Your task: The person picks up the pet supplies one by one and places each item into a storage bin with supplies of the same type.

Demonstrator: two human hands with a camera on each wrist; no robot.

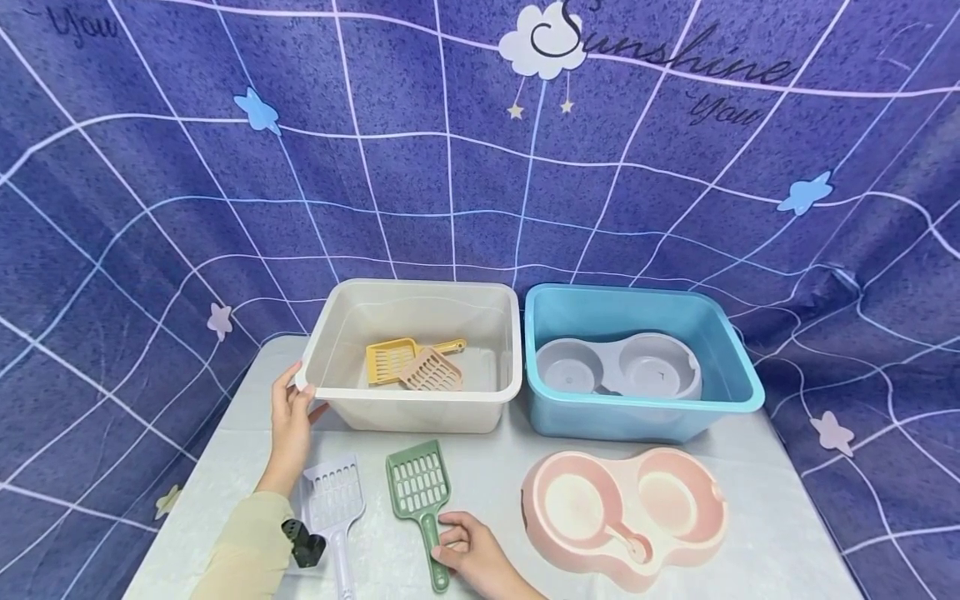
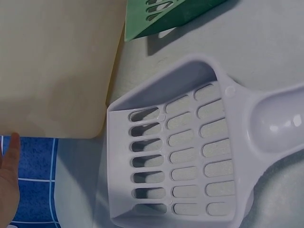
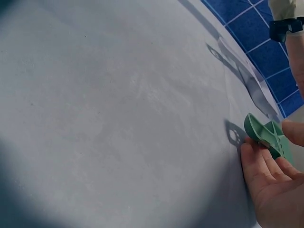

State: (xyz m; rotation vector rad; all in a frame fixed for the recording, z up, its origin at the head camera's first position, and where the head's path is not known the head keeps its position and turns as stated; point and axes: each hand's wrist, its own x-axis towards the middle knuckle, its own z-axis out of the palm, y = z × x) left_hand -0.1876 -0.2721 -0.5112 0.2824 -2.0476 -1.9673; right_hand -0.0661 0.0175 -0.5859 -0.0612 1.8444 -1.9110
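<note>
At the front left corner of the beige litter box (image 1: pixel 420 412), my left hand (image 1: pixel 291 421) grips the rim. In the left wrist view a finger lies against the box's wall (image 2: pixel 52 71). My right hand (image 1: pixel 480 554) holds the handle of a green slotted litter scoop (image 1: pixel 420 479) between thumb and fingers; the right wrist view shows the green handle (image 3: pixel 259 130) between them. A lavender litter scoop (image 1: pixel 335 496) lies beneath my left forearm, its slotted head partly covered by the wrist. Inside the beige box are a yellow scoop (image 1: pixel 382 360) and a peach scoop (image 1: pixel 433 371) overlapping it.
A blue litter box (image 1: pixel 615 421) stands right of the beige one, with a grey double bowl (image 1: pixel 611 358) inside. In front of it a pink double bowl (image 1: pixel 626 500) sits on the pale table (image 1: pixel 780 533). A purple-blue patterned cloth (image 1: pixel 480 183) hangs behind.
</note>
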